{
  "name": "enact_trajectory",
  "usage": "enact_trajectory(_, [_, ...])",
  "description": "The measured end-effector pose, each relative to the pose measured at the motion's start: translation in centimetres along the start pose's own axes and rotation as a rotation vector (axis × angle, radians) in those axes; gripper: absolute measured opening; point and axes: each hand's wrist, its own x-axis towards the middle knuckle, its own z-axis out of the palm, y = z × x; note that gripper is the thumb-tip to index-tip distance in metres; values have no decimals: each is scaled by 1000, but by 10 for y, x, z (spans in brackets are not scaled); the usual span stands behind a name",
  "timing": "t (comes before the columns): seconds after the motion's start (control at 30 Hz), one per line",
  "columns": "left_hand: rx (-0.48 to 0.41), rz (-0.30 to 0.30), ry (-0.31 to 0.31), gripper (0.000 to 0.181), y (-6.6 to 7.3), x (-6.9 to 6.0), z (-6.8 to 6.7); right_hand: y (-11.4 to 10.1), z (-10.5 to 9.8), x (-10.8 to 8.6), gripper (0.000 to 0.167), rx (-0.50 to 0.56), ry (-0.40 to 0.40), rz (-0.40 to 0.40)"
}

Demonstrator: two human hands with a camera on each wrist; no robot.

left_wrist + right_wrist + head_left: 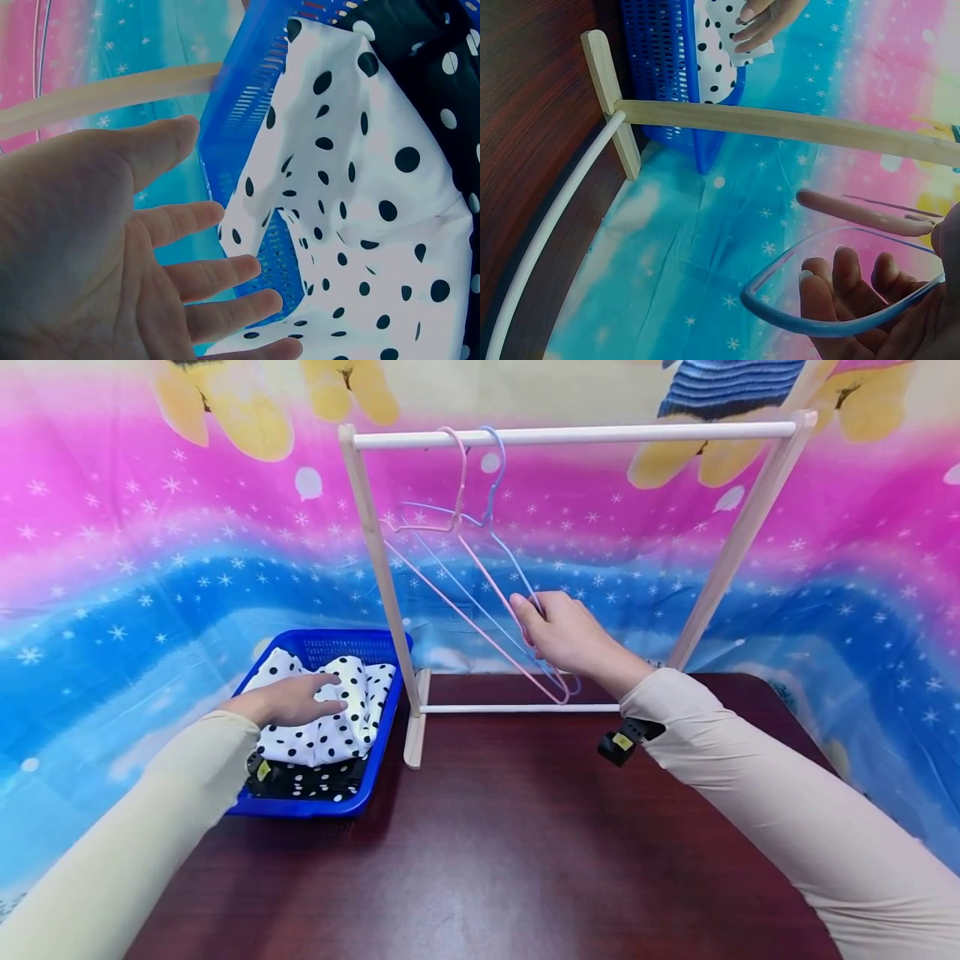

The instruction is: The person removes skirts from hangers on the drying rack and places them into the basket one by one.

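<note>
My left hand (296,700) is over the blue basket (300,808), fingers apart and holding nothing. Below it lies a white cloth with black dots (405,225), bunched up. A black cloth with white dots (322,781) lies at the basket's near end. A pink hanger (480,631) and a blue hanger (510,556) hang side by side from the rack's top bar. My right hand (566,631) grips the blue hanger's sloping side, fingers curled in the right wrist view. Its thumb tip is against the pink hanger's side; the exact contact is partly hidden.
The wooden rack (731,552) has a white top bar (637,433) and a low white rail (495,709). Its left foot (415,739) stands close to the basket. Everything stands on a dark red-brown table (487,843), with a patterned curtain (150,527) behind.
</note>
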Motion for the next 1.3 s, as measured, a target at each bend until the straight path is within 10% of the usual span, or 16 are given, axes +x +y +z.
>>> enact_trajectory(1.3, [-85, 117, 32, 63, 50, -3, 8, 6, -8, 0, 42, -28, 102, -14])
